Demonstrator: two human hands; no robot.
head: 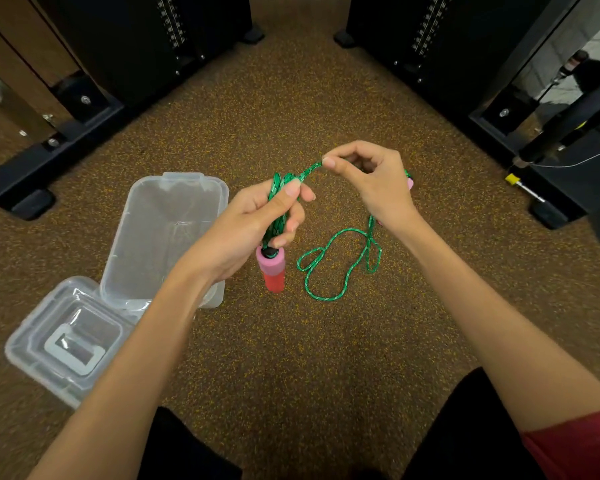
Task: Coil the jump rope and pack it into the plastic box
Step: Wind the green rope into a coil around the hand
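My left hand (pixel 257 223) grips a bundle of folded green rope (pixel 278 209), and the pink and red handle (pixel 272 271) hangs below the fist. My right hand (pixel 371 181) pinches the same rope between thumb and forefinger, a short span from the bundle. The loose rest of the jump rope (pixel 340 261) lies in loops on the floor between my forearms. A second pink handle (pixel 409 183) peeks out behind my right hand, mostly hidden. The clear plastic box (pixel 167 202) stands open on the floor to the left of my left hand.
The box's lid (pixel 66 337) lies upside down on the speckled brown floor (pixel 291 358), in front of the box on the left. Black gym machine frames stand at the far left (pixel 49 147) and far right (pixel 551 140). My knees show at the bottom edge.
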